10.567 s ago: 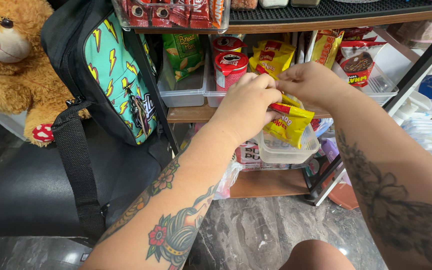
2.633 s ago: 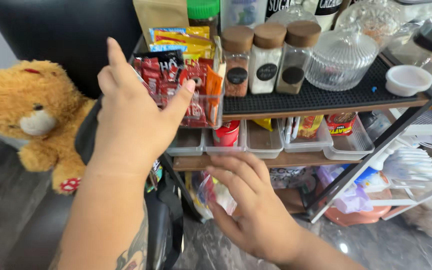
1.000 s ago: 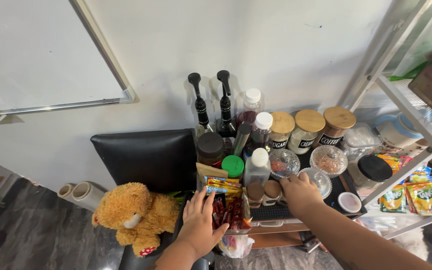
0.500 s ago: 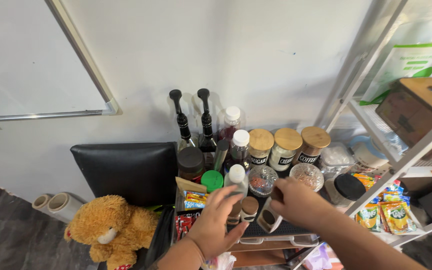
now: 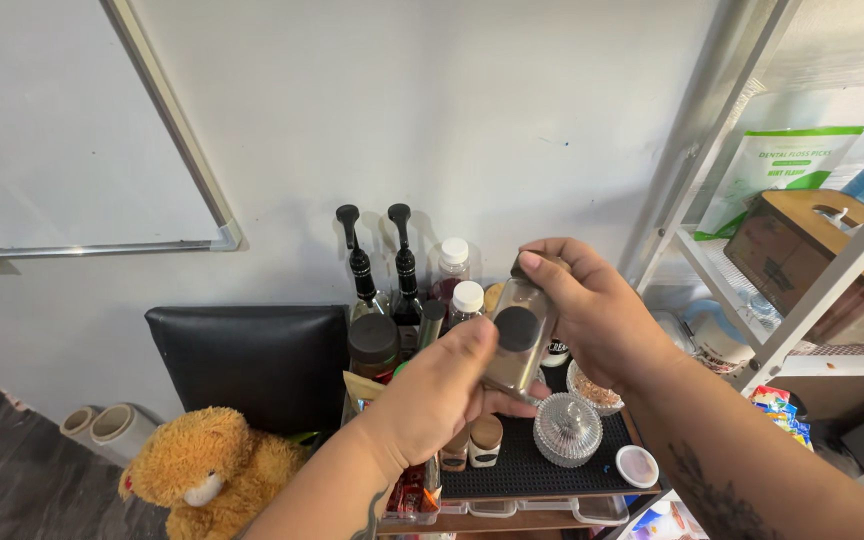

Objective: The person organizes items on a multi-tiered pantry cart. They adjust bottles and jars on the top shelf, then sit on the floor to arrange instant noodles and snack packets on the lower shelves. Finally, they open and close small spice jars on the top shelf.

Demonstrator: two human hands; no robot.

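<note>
Both hands grip one glass jar (image 5: 518, 340), lifted above the shelf mat (image 5: 532, 468): left hand (image 5: 439, 395) at base, right hand (image 5: 592, 315) on lid. Inspection step; unscrewing needs steady counter-grip.

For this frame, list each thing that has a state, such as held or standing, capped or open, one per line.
Glass jar: lifted off the cart, tilted, held in both hands.
Left hand: grips the jar's lower part.
Right hand: wrapped over the jar's top; lid hidden.
Two pump bottles: upright, pumps fitted.
White-capped bottles: upright, capped.
Cut-glass dish: lidded, standing on the black mat.
Teddy bear: sitting beside the cart.
</note>
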